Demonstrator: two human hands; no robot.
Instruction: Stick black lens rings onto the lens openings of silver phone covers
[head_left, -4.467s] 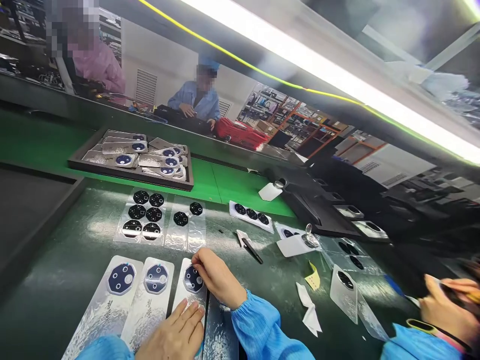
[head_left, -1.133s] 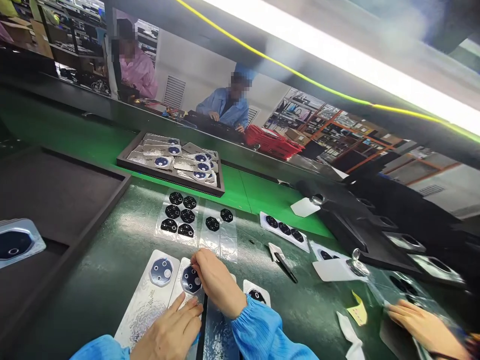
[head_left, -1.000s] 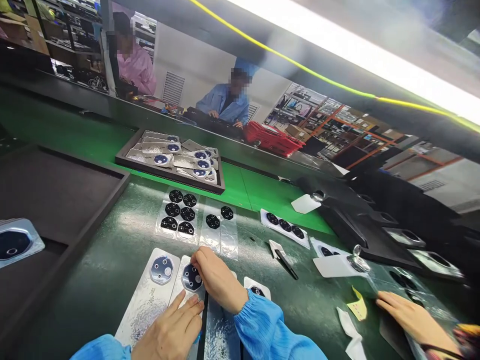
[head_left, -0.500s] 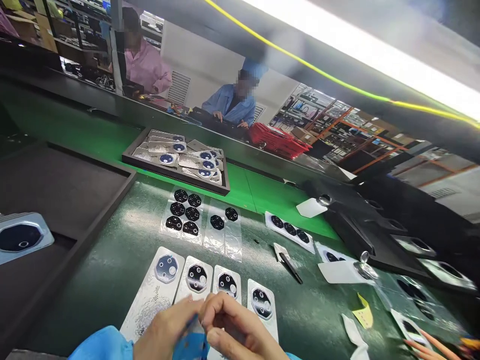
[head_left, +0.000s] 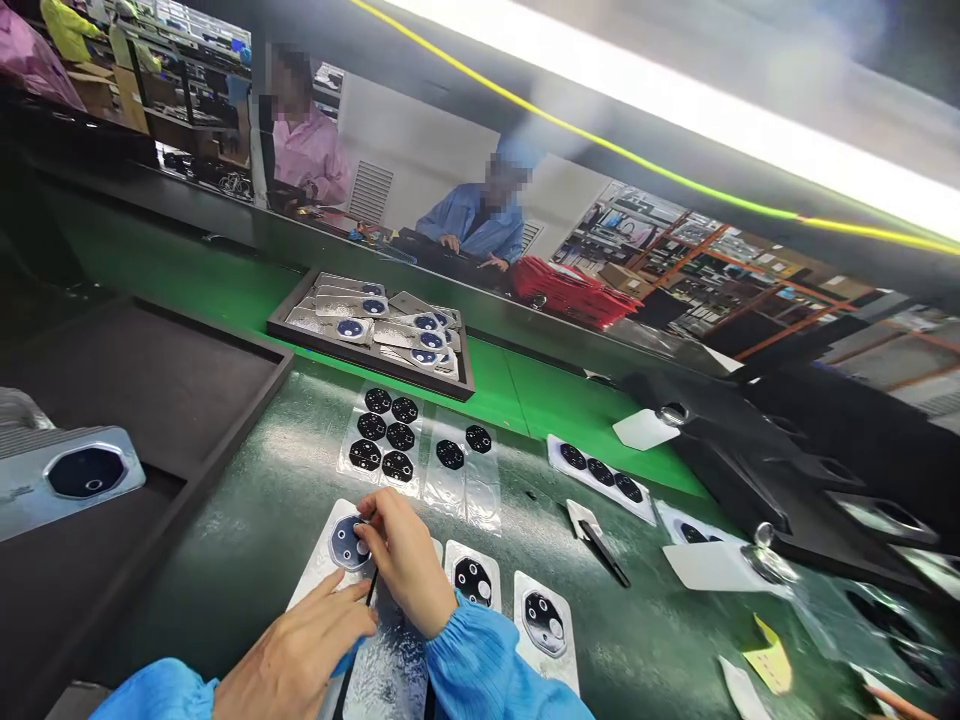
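You work under a long, white, overexposed strip light (head_left: 660,92) overhead. Pale glare marks your glossy dark-green tabletop (head_left: 289,445) at left; glints mottle the silver rectangular panel (head_left: 390,645) nearest you; the black flat surface (head_left: 806,505) at right lies dim. Your view stretches and softens rightward.

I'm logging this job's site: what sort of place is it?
Probably a factory workshop: a tray piled with similar silver panels, people dressed in blue and pink, and crowded shelves beyond.

One head-worn view, slightly rolled, forward and down across the close green bench (head_left: 255,530) to the distant wall (head_left: 420,150)
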